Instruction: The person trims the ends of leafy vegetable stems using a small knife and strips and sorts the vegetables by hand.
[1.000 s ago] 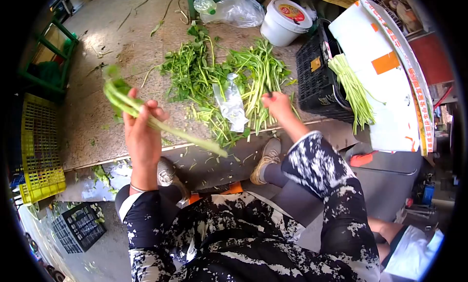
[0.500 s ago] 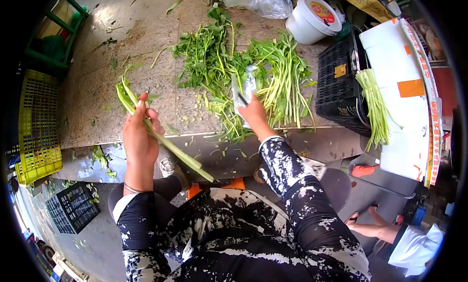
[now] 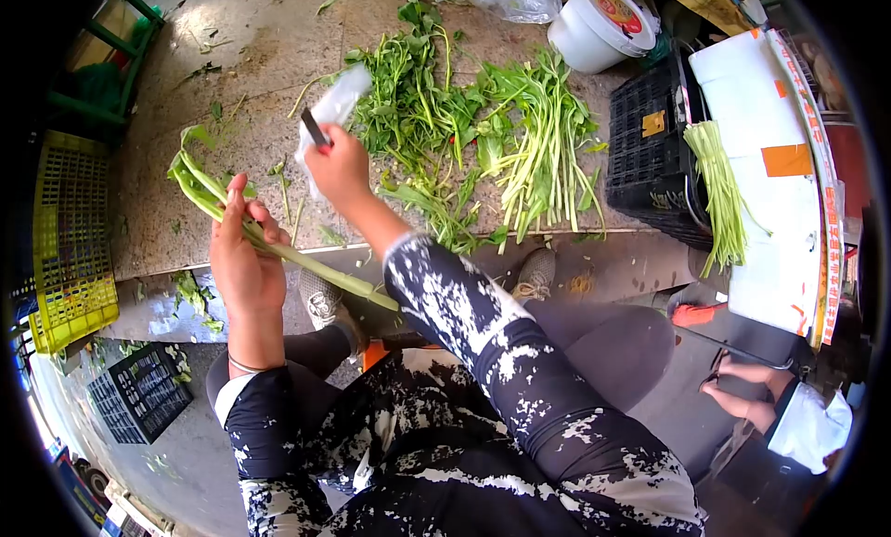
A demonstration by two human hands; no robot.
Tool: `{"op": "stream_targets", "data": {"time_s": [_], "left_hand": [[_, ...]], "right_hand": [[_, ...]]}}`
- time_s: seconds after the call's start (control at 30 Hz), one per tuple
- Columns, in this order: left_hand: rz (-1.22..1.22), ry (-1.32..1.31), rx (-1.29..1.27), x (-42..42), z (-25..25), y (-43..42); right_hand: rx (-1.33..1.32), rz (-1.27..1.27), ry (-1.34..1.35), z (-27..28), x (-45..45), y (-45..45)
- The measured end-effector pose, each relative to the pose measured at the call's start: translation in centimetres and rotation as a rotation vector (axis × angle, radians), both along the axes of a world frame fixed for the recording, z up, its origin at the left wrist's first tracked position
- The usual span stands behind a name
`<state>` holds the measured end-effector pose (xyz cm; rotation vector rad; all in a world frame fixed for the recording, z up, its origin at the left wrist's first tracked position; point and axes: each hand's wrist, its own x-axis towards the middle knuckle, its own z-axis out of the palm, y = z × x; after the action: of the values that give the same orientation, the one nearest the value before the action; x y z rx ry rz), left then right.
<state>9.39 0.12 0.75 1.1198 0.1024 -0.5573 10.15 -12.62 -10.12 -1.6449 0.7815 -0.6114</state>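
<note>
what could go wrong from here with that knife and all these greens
The right hand holds the knife near the left hand, so a slip might nick its fingers.
The plastic bag is bunched beside the blade and could snag on it.
The bundle of stalks hangs over the side of the black crate, so a bump might slide it off.
</note>
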Motion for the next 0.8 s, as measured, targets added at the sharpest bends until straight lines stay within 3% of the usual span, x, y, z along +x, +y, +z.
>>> {"op": "stream_targets", "data": {"time_s": [0.13,0.17,0.2,0.27,0.33,0.4,0.43,0.47,0.53,0.57,0.63,0.7,0.73,0.8], "left_hand": [[0.001,0.046,-0.040,0.2,0.5,0.6],[0.008,0.075,-0.054,0.2,0.5,0.8],[0.028,0.084,-0.052,0.2,0.4,1.1],[-0.010,0.093,-0.067,0.8,0.1,1.6],[-0.030,0.109,-0.095,1.1,-0.1,1.9],[-0.065,0.106,-0.058,1.2,0.1,1.4],[-0.071,0.113,-0.062,1.2,0.0,1.3],[-0.079,0.112,-0.062,1.1,0.0,1.1],[-0.082,0.163,-0.137,0.5,0.2,0.7],[-0.084,0.183,-0.120,0.1,0.3,0.6],[-0.102,0.192,-0.133,-0.5,0.4,0.8],[-0.108,0.210,-0.136,-1.0,0.6,1.0],[-0.106,0.193,-0.141,-1.0,0.4,1.2],[-0.095,0.204,-0.139,-0.9,0.2,1.2]], "right_hand": [[0.092,0.209,0.060,1.6,1.4,-6.7],[-0.127,0.106,0.170,-1.3,2.2,-9.5],[-0.141,0.033,0.104,-1.1,1.0,-11.6],[0.085,0.047,-0.003,-2.6,-3.8,-15.7],[0.123,-0.179,0.340,-3.7,-9.8,-15.9],[0.111,-0.267,0.511,-7.0,-15.6,-14.0],[-0.022,-0.289,0.685,-7.8,-17.4,-12.1],[0.061,-0.366,0.559,-13.4,-19.4,-11.3],[0.272,-0.433,0.646,-10.7,-18.2,-6.7],[0.356,-0.343,0.577,-11.4,-17.7,-5.7],[0.247,-0.290,0.546,-13.0,-14.9,-5.2],[0.414,-0.365,0.500,-12.9,-11.3,-5.7],[0.574,-0.384,0.474,-10.0,-9.4,-5.8],[0.634,-0.319,0.384,-9.2,-6.1,-6.6]]}}
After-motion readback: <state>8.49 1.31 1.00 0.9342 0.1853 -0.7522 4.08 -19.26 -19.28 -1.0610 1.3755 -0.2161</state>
